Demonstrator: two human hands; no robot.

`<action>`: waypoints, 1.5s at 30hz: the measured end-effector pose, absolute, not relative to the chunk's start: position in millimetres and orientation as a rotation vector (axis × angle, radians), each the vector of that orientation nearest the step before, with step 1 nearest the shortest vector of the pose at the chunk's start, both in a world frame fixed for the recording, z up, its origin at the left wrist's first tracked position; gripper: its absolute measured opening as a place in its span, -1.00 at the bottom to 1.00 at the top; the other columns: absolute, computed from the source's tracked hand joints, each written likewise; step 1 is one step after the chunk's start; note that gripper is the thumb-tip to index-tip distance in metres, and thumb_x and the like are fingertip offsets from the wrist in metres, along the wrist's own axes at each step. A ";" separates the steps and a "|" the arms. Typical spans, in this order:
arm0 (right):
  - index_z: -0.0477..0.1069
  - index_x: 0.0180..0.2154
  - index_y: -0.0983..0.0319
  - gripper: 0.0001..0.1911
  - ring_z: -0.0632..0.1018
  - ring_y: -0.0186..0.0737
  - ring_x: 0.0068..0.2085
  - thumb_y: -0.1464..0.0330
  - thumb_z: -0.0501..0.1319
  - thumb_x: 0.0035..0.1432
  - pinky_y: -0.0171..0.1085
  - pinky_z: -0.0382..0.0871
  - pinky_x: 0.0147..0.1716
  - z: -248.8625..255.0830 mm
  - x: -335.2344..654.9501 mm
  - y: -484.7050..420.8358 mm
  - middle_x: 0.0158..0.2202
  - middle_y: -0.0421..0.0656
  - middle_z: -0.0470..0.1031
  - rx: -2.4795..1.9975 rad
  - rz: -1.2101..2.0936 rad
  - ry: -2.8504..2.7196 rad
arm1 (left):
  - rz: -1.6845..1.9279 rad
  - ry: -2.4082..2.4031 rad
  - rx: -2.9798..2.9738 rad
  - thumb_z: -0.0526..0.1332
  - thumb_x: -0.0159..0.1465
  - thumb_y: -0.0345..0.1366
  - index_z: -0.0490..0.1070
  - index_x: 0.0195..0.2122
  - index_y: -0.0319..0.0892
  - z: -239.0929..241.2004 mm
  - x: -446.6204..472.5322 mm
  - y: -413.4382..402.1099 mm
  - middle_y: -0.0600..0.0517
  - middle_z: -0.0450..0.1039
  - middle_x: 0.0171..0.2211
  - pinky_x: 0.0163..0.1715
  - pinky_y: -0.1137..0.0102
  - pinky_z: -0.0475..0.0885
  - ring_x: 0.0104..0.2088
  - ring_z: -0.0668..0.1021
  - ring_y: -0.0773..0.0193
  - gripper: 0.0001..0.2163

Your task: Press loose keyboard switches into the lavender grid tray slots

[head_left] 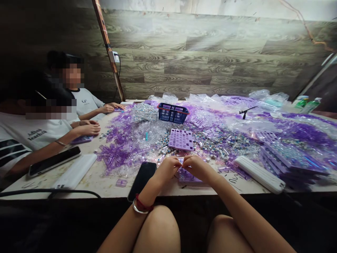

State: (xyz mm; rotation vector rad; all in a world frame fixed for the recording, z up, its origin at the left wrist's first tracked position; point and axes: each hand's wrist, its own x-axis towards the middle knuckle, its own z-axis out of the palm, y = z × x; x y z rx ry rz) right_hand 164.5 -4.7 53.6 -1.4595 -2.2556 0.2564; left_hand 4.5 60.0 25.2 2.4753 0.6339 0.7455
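My left hand (168, 166) and my right hand (196, 166) meet at the fingertips near the table's front edge. Both are pinched closed, and whatever lies between the fingers is too small to make out. Beneath them sits a purple plastic tray (191, 178) with clear purple pieces on it, partly covered by my right hand. Just beyond is a lilac grid panel (181, 139) with square holes, tilted on a heap of small white and blue parts (223, 142). A black phone (141, 179) lies beside my left forearm.
Clear purple plastic pieces (116, 156) spread over the left side. A dark blue basket (172, 114) stands behind. Stacked purple panels (292, 161) and a white power strip (259, 174) lie to the right. Two people work at left, near another phone (54, 161) and a white strip (76, 171).
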 end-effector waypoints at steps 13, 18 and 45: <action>0.54 -0.54 0.30 -0.68 0.42 -0.35 -0.48 0.73 0.11 -0.09 -0.39 0.23 -0.42 55.1 165.4 -1.9 -0.51 -0.15 0.47 -1.478 0.358 -2.202 | 0.703 0.808 2.272 0.18 0.06 -0.57 0.58 -0.49 -0.20 26.2 9.0 61.6 0.03 0.51 -0.47 -0.33 0.47 0.35 -0.40 0.50 0.30 -0.80; 0.53 -0.58 0.32 -0.69 0.36 -0.38 -0.52 0.73 0.10 -0.11 -0.40 0.17 -0.47 61.7 162.3 2.5 -0.56 -0.15 0.45 -1.528 0.340 -2.290 | 0.604 0.859 2.268 0.17 0.04 -0.53 0.58 -0.51 -0.20 27.1 11.2 65.6 0.03 0.51 -0.49 -0.34 0.46 0.35 -0.41 0.49 0.29 -0.81; 0.62 -0.48 0.22 -0.75 0.50 -0.29 -0.50 0.62 0.23 -0.13 -0.39 0.21 -0.48 66.0 165.8 18.0 -0.53 -0.14 0.57 -1.750 0.409 -2.331 | 0.509 0.879 2.168 0.12 -0.04 -0.56 0.59 -0.49 -0.21 28.0 10.7 66.8 0.04 0.53 -0.51 -0.41 0.47 0.34 -0.46 0.49 0.31 -0.74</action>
